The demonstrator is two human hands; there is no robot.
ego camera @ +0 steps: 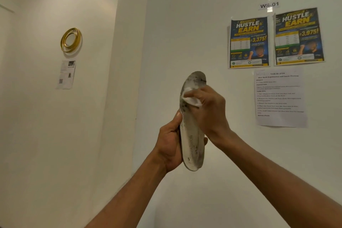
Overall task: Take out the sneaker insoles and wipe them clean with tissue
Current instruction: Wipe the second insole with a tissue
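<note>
So the insole [191,135] is up in front of me, standing nearly upright with the grubby toe end on top. My left hand [171,144] is wrapped around its lower half, fingers clamped on it. My right hand [209,109] pinches a tissue [190,98] against the upper part. Behind: white wall [185,24], two posters [249,42], a gold ring [71,40].

Insole [191,135]: upright, centre, before the wall
Left hand [170,146]: at its lower left edge
Right hand [209,109]: right of it, pressing tissue [190,98] on its upper part
Posters [249,42]: on wall, upper right
Ring [71,40]: on wall, far left
</note>
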